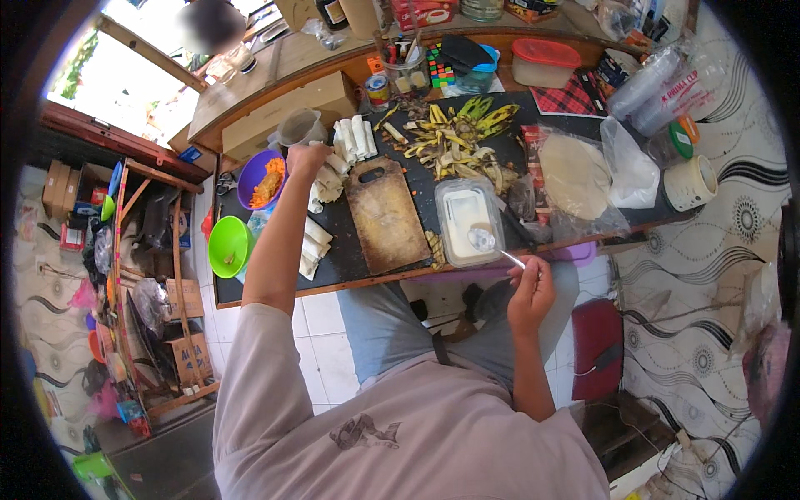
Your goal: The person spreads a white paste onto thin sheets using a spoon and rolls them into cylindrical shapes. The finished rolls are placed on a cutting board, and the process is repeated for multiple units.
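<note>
left hand (307,157) is reached out over the far-left part of the table (417,179), fingers closed on a pale wrapped roll (317,144) at the stack of finished rolls (354,137). more rolls (315,246) lie near the front edge. right hand (531,290) pinches a metal spoon (490,243), bowl over the rim of a clear rectangular tub (467,221) of white paste.

step, as i read it: setting down a finished roll. next move likely needs a fresh wrapper from the round stack (573,173) in the clear bag, laid on the wooden cutting board (385,215).

materials: board is worn and matte, with a handle slot. purple bowl (260,179) holds orange shredded filling. banana peels (458,137) are limp, yellow-green, piled at the back. green bowl (228,246) is glossy plastic.
</note>
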Demonstrator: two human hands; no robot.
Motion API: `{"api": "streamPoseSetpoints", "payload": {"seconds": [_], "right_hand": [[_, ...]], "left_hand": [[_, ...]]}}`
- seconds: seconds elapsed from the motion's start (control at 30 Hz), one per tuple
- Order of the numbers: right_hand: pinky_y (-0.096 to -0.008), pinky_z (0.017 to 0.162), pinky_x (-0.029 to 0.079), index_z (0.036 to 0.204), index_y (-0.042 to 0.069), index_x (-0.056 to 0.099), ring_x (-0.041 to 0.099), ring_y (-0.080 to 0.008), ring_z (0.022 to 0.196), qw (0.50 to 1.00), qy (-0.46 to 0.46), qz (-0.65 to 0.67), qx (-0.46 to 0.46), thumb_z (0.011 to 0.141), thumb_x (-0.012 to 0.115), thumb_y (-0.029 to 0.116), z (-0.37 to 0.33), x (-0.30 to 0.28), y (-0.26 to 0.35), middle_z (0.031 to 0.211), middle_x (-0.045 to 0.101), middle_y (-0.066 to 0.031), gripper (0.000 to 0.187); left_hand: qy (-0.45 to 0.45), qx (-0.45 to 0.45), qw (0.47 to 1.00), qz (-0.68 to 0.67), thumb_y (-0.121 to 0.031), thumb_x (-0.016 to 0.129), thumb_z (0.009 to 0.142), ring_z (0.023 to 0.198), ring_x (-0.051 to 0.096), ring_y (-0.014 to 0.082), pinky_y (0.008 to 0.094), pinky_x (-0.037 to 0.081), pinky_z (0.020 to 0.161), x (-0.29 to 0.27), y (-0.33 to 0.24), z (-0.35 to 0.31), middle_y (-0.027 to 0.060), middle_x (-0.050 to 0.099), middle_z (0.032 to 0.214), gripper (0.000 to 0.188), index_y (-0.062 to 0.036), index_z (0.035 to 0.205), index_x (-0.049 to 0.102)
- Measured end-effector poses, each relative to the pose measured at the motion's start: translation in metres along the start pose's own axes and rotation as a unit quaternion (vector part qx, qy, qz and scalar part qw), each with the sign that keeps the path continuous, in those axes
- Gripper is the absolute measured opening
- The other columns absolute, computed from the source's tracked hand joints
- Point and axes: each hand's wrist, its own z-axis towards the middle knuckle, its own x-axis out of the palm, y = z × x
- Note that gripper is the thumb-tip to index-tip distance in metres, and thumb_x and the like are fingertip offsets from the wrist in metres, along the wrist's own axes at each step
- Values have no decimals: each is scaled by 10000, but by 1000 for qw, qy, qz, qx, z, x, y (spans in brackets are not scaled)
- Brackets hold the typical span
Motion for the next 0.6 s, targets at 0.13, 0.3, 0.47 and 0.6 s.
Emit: {"api": "streamPoseSetpoints", "payload": {"seconds": [0.13,0.3,0.47,0.6], "right_hand": [[-233,572,427,936,1,589,528,-85,623,1000,-7,-10,6,991,440,172,1,-1,-4,723,606,-29,233],[-238,575,429,938,2,590,524,-86,623,1000,-3,-7,11,990,444,173,-2,1,-4,724,606,-30,230],[-232,577,426,938,-1,589,518,-82,622,1000,0,-5,15,990,442,171,0,2,-2,719,597,-25,232],[-228,573,424,937,-2,589,514,-79,616,1000,2,1,10,989,441,169,1,3,-2,708,590,-22,232]], "left_hand": [[-2,28,998,57,-354,788,657,1036,632,312,371,481,889,-6,-14,-21,205,655,1087,562,62,1011,656],[-1,29,999,45,-341,767,677,1051,622,331,374,478,894,-12,-12,-25,241,643,1090,564,71,1041,640],[11,26,998,58,-286,724,692,1046,624,331,374,480,886,-13,-17,-30,249,641,1086,509,87,1027,637],[19,33,997,69,-267,716,692,1035,628,331,374,482,880,-13,-15,-24,248,644,1076,467,80,999,652]]}}
